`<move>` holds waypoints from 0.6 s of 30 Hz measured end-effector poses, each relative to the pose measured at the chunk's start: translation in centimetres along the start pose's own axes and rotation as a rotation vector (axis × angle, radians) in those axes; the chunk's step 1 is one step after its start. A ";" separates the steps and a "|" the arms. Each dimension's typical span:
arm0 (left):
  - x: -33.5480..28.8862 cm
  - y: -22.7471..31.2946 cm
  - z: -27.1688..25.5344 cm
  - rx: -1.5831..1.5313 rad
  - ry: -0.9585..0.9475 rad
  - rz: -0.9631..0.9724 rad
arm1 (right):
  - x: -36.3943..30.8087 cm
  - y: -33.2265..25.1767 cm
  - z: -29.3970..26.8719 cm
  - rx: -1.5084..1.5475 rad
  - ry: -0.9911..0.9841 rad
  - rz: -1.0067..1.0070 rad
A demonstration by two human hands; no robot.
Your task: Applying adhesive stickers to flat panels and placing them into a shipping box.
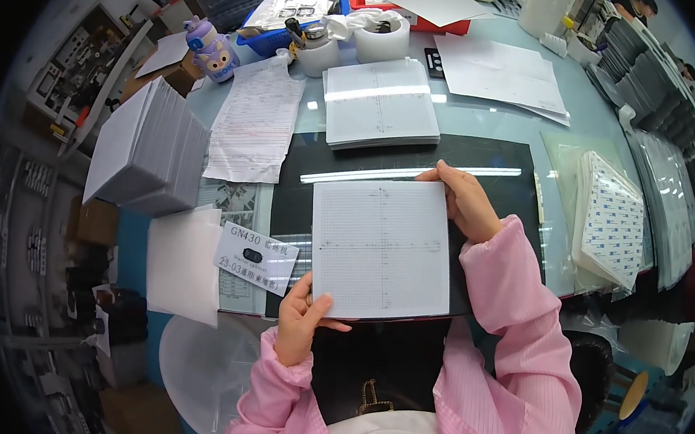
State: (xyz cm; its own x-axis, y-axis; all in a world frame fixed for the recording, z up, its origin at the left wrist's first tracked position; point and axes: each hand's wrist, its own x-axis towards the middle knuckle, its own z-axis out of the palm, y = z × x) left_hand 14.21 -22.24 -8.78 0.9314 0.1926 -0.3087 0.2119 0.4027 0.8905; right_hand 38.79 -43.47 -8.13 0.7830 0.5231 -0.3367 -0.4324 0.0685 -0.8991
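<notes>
A white square sheet (381, 252), printed with a fine grid and two crossing axis lines, lies between my hands over the black mat (495, 159). My left hand (300, 318) grips its lower left corner, thumb on top and fingers partly hidden beneath. At its upper right corner my right hand (469, 200) is closed on the edge. Whether it is one sheet or a few together, I cannot tell. Just beyond the mat's far part sits a stack of similar grid sheets (382, 114). To the left of my left hand is a printed white card (256, 257) with a dark oval.
A tall stack of white sheets (149, 148) and white foam sheets (184, 265) stand left, beside a creased paper form (256, 116). Farther back are a purple bottle (211, 51), white round containers (382, 40), a blue tray (267, 43) and a red tray (461, 23). Patterned sheets (611, 221) lie right.
</notes>
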 end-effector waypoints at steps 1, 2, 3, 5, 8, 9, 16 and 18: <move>0.0 0.0 0.0 -0.004 -0.010 0.010 | 0.0 0.0 -0.2 -0.030 0.012 0.011; 0.0 0.0 0.0 -0.008 -0.020 0.021 | -0.1 0.0 -0.3 -0.060 0.022 0.021; 0.0 0.0 0.0 -0.008 -0.018 0.020 | 0.0 -0.1 -0.3 -0.061 0.021 0.023; 0.0 0.1 0.1 -0.033 0.006 0.027 | 0.2 0.1 -0.1 -0.114 0.053 0.030; 0.1 -0.1 0.2 -0.030 -0.013 0.050 | 0.0 0.3 -0.1 -0.132 0.059 -0.017; 0.1 0.0 0.4 -0.051 -0.014 0.039 | -0.1 0.3 -0.3 -0.151 0.056 -0.011; 0.3 0.3 0.2 -0.039 -0.059 0.035 | 0.4 0.8 -0.7 -0.192 0.098 -0.065; 0.2 0.0 -0.1 -0.052 -0.054 0.043 | 0.8 0.9 -0.8 -0.233 0.134 -0.060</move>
State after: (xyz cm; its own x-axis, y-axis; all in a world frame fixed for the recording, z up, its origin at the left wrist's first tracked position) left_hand 14.42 -22.11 -8.84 0.9541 0.1626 -0.2513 0.1574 0.4415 0.8833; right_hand 39.40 -43.66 -9.41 0.8631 0.4057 -0.3009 -0.2809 -0.1095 -0.9535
